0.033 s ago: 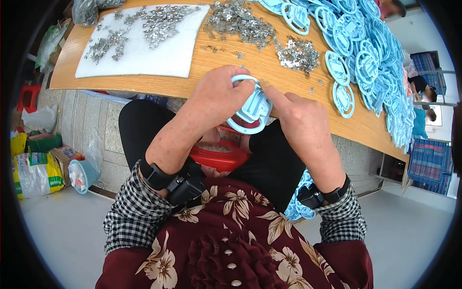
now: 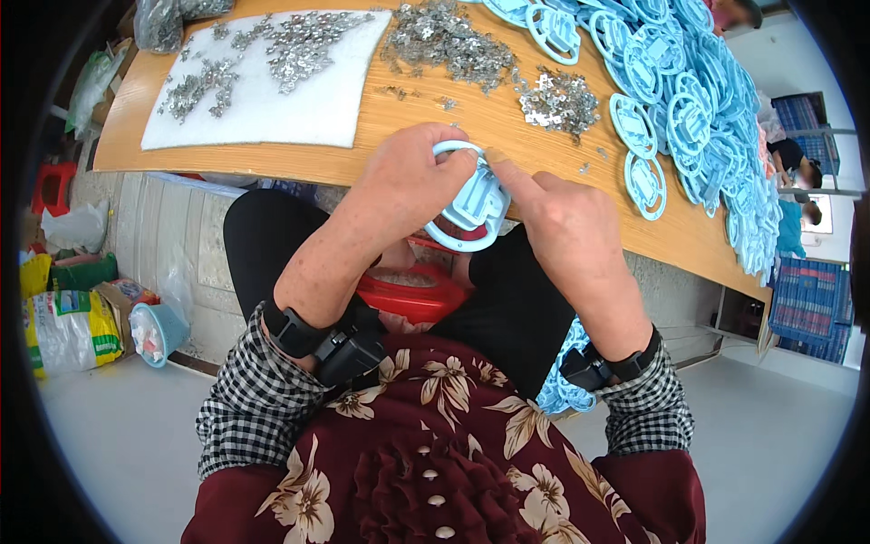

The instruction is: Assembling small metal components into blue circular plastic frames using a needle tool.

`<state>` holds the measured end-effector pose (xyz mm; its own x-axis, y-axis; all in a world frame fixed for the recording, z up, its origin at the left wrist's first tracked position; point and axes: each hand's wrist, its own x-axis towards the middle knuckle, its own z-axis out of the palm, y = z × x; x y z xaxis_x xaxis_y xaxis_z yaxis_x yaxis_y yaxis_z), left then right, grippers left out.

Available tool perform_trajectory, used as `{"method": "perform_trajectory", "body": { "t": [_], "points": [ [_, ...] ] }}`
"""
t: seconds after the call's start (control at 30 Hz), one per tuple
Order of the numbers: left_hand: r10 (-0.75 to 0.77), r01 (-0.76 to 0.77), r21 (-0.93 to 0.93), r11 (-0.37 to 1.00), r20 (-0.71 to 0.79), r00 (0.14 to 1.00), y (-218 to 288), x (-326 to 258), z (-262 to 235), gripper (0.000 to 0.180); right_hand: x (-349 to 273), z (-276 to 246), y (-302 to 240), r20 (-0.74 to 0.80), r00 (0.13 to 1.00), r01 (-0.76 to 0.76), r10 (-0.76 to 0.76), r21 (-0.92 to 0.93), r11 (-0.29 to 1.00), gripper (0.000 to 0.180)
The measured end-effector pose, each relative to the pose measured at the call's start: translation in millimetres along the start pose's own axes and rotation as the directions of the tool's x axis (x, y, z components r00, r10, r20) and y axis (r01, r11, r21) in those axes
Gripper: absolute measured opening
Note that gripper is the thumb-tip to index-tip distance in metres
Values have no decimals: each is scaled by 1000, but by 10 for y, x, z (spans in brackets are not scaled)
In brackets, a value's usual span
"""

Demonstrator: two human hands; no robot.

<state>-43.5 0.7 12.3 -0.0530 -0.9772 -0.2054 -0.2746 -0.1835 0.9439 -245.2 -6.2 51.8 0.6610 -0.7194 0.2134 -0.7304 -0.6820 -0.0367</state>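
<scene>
A white mat [image 2: 272, 100] strewn with small metal bits lies on the wooden table [image 2: 408, 118]. At the table's near edge, the left hand [image 2: 408, 186] is curled around a light blue plastic ring [image 2: 467, 204]. The right hand [image 2: 562, 222] grips its other side, forefinger pressing the rim. More blue rings [image 2: 689, 100] are heaped farther right.
</scene>
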Motion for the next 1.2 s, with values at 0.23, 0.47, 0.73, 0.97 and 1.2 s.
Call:
{"method": "perform_trajectory", "body": {
  "t": [0.23,0.47,0.73,0.97,1.2],
  "points": [
    [-32,32,16,999,13,999,-34,21,32,42,-26,-2,91,72,997,30,-32,18,999,37],
    [-35,39,-198,979,27,999,-10,-40,-16,42,-8,-109,88,186,923,-384,337,518,765,24],
    [-41,175,-558,811,244,969,-9,-229,-20,38,-171,90,237,665,725,-653,178,746,-130,38],
    [190,-123,-196,973,370,909,161,-175,-160,41,-129,58,289,414,895,-445,166,841,306,21],
    [89,-64,-318,946,66,994,-14,-77,-13,41,-223,-133,-73,61,927,-348,369,507,789,18]
  ]
}}
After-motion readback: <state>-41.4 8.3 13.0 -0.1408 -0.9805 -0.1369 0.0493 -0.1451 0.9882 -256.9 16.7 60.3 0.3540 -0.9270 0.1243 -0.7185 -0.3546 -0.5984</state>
